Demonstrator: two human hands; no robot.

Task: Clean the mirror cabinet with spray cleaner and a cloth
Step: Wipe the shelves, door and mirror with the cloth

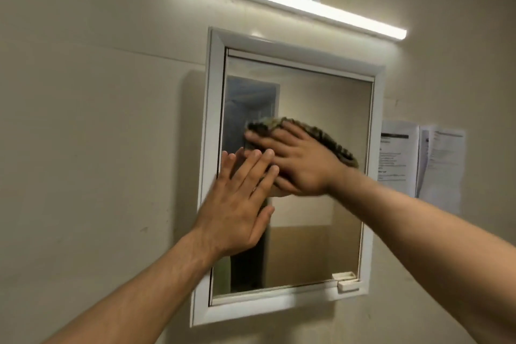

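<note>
Though it is blurred, the cloth [335,146] looks mottled olive-brown.

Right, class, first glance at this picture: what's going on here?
A person is cleaning a white-framed mirror cabinet on the wall. The right hand presses a dark patterned cloth flat against the mirror glass, blurred as if mid-wipe. The left hand lies flat, fingers straight, near the glass's left edge. No spray bottle is in view.

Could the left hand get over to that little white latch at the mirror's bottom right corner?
Probably yes: the mirror glass between the left hand and the latch is bare, and the right forearm crosses above that path.
</note>
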